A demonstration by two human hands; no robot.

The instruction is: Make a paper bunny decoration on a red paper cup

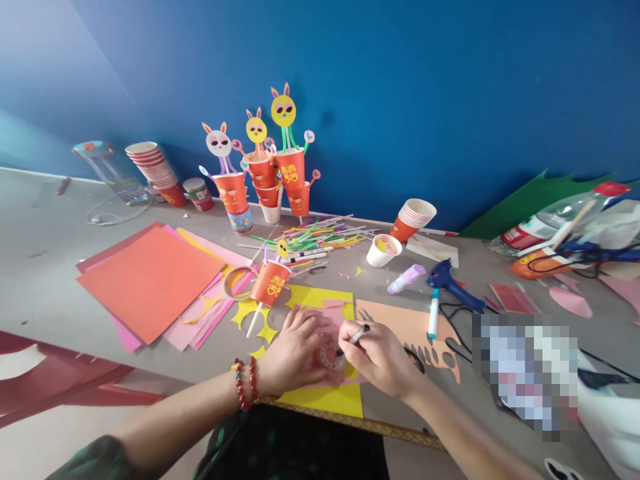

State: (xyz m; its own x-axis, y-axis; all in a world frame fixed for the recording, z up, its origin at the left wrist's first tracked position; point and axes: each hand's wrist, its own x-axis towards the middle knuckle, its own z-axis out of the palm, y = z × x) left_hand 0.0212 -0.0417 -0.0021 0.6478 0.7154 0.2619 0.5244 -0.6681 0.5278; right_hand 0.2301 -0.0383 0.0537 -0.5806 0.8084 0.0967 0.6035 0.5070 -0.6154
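Observation:
My right hand (377, 353) is closed round a slim pen (359, 335), its tip down by a small pale ring (331, 357) with a patterned rim. The ring lies on pink paper (327, 320). My left hand (297, 350) rests flat on that paper with fingers stretched out, beside the ring; whether it also presses on the ring I cannot tell. Beneath the pink paper is a yellow sheet (325, 400). A red paper cup with a rabbit head (271, 283) lies tilted just beyond my left hand, a white stick jutting from it.
Several rabbit-topped cups (290, 170) stand near the blue wall, with colourful sticks (320, 237) before them. Coloured paper (150, 280) and a tape roll (240, 283) lie left. At right are a glue stick (407, 279), blue glue gun (453, 285), capped marker (433, 313) and peach paper (400, 320).

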